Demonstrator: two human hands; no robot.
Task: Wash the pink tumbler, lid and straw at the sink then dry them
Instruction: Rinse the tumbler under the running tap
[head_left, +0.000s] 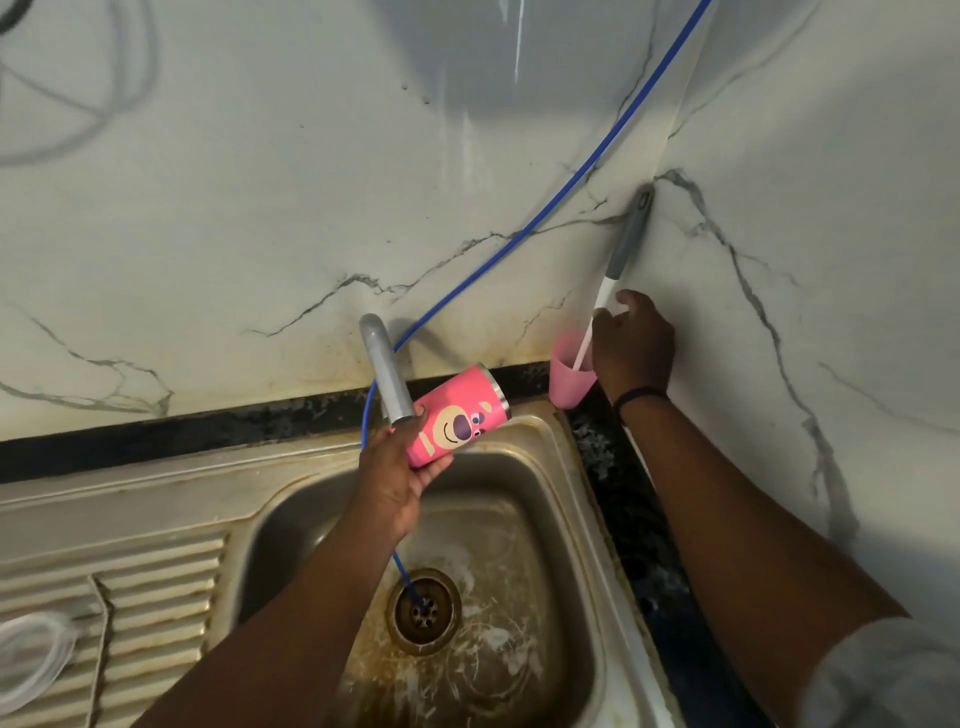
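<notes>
Head view: the pink tumbler (457, 415) is held tilted, nearly on its side, above the sink basin (524, 525), just beside the tap spout (387, 374), its open steel rim pointed up and to the right. It is judged a stiff, steel-walled cup, light when empty, w/ a glossy printed skin that is likely slippery once wet or soapy; it is best taken round the lower body w/ a full wrap, not by the thin rim.

The left hand (400, 478) is wrapped round the tumbler's base end, fingers curled under it and thumb over the top by the spout.

The right hand (631, 345) is reached to the corner at the wall, fingers partly curled at the white shaft of a long brush (618, 270), which stands in a small pink cup (569, 376) on the black counter edge (613, 452). Whether the shaft is fully gripped or only touched cannot be told.

A clear lid-like ring (31, 654) lies on the drainboard (156, 597) at far left; it can't be confirmed as the tumbler's lid. No straw is made out. A blue hose (519, 228) is run from the wall down into the drain (423, 610).
</notes>
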